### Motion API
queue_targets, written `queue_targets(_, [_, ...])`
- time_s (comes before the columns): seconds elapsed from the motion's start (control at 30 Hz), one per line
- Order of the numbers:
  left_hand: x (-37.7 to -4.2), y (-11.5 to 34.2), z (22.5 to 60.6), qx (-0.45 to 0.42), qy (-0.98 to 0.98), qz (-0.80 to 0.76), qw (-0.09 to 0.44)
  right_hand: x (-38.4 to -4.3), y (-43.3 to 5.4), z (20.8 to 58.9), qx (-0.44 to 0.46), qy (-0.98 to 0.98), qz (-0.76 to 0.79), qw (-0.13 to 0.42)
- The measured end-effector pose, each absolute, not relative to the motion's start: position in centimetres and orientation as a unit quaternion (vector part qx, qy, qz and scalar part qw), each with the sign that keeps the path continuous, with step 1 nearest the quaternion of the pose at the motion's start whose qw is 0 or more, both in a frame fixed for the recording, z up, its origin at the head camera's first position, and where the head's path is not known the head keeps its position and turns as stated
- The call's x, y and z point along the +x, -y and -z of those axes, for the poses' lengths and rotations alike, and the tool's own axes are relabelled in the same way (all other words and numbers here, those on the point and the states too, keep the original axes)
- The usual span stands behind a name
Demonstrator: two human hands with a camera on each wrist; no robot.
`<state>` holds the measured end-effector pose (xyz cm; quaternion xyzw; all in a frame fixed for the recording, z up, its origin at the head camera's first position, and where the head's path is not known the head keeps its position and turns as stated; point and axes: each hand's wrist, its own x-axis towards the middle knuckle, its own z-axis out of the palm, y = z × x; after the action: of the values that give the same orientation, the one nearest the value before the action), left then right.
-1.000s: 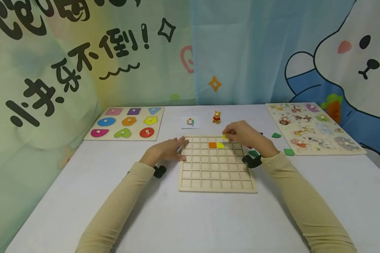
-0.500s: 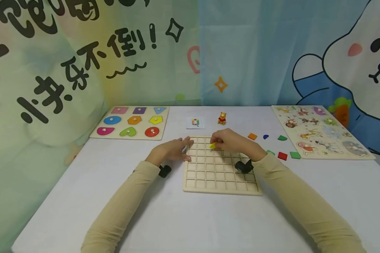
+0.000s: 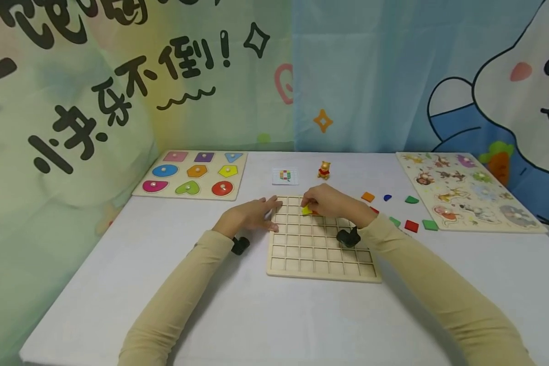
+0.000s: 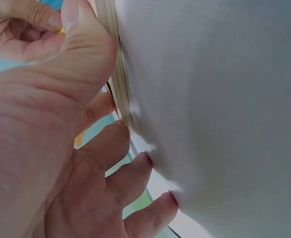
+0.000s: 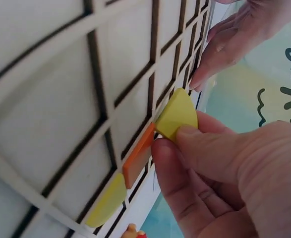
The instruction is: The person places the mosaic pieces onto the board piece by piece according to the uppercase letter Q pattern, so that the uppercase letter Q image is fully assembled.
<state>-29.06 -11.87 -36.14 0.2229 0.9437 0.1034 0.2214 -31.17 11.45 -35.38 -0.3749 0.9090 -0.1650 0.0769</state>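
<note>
Your right hand (image 3: 328, 200) has brought the yellow piece (image 5: 177, 115) across to the orange tile's left, fingers pinching it, tilted, seemingly unseated; your left hand (image 3: 248, 216), fingers spread, touches the board (image 3: 324, 278); the row looks one seating short of three.

Looking forward and down across the tabletop (image 3: 256, 320) from head height. Close up from 2 wrists, sharing the grid board (image 3: 320, 252).
</note>
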Motion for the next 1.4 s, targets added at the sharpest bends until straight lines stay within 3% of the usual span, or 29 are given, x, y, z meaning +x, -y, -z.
queue_targets(0.47, [-29.5,11.8,36.4,0.219,-0.945,-0.098,0.222,-30.7,-10.8,35.6,-0.367,-0.915,0.151,0.076])
queue_targets(0.97, [-29.6,11.7,36.4,0.215,-0.946,-0.093,0.224,-30.6,-11.5,35.1,-0.374,-0.907,0.139,0.138])
queue_targets(1.4, [-29.6,11.9,36.5,0.216,-0.945,-0.101,0.224,-31.7,-10.9,35.9,-0.386,-0.912,0.122,0.068])
